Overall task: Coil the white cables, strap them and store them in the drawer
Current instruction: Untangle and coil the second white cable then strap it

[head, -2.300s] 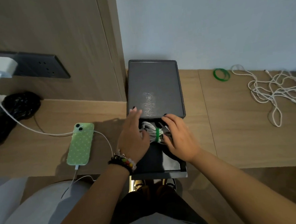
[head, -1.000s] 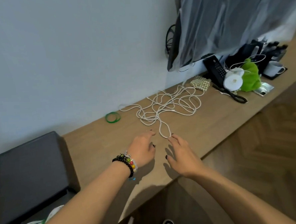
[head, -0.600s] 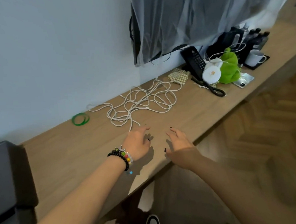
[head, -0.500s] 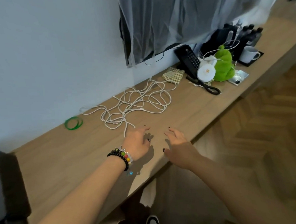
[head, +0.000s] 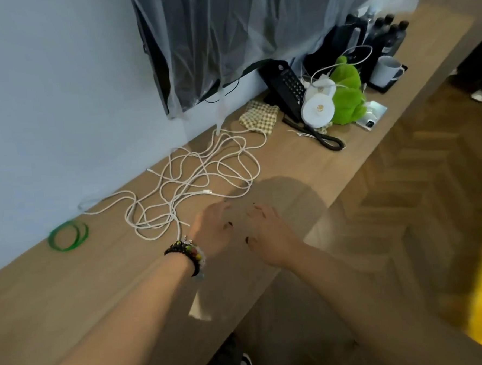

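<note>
Long light-wood counter [head: 295, 162] along a pale wall. Landmark: the tangle of white cables [head: 194, 179], sprawled loose and uncoiled on the counter near the wall.

Left hand [head: 212, 232], beaded bracelets on the wrist, hovers at the near edge of the tangle, just beside its closest loop; fingers loosely curled, grip empty. Whether a fingertip touches cable cannot be told. Right hand [head: 268, 234] sits just right of the left hand, nearer the counter's front edge, fingers relaxed and spread, grip empty.

Left of the tangle, apart from it: a pair of thin green bands [head: 67, 236] lying flat on the counter, overlapping.

Beyond the tangle, against the wall: a checked cloth pouch [head: 258, 116], touched by one cable loop. Farther that way, a black desk telephone [head: 288, 92], a round white disc-shaped object [head: 318, 111] leaning by it, a bright green plush toy [head: 346, 97].

Containers: a white mug [head: 386, 70] stands on a small black tray [head: 380, 87] at the far end of the group; its inside is not visible. Dark bottles [head: 391, 32] stand behind it.

A plastic-draped dark screen [head: 225, 36] hangs on the wall above the tangle.
</note>
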Demonstrator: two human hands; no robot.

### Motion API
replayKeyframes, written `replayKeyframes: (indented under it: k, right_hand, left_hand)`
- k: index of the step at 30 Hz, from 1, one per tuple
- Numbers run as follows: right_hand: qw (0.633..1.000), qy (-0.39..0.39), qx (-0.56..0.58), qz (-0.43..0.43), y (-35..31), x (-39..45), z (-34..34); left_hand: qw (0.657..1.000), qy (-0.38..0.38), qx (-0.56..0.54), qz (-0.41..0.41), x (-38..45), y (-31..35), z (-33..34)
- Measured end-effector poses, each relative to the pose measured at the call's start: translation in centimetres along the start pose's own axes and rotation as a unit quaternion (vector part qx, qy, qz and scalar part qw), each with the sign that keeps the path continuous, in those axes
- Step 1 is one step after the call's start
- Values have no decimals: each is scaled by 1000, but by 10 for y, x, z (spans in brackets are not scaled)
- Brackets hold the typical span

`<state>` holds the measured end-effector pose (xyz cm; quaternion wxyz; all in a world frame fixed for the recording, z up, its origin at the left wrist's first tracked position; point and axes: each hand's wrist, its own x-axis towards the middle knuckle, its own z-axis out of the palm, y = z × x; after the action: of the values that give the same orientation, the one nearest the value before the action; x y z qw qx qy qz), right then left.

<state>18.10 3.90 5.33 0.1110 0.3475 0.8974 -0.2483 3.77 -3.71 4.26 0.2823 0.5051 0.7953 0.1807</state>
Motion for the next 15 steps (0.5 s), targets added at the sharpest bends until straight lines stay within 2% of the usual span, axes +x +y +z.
replayKeyframes:
  k: [7, 15]
  right_hand:
    - [1000, -6, -4, 20, -4, 66, -5]
    - [998, -45, -10, -35, -6, 115, 2]
  left_hand:
    - [999, -1, -3, -39, 47, -33, -15]
    - [990, 63, -63, -108, 58, -58, -9]
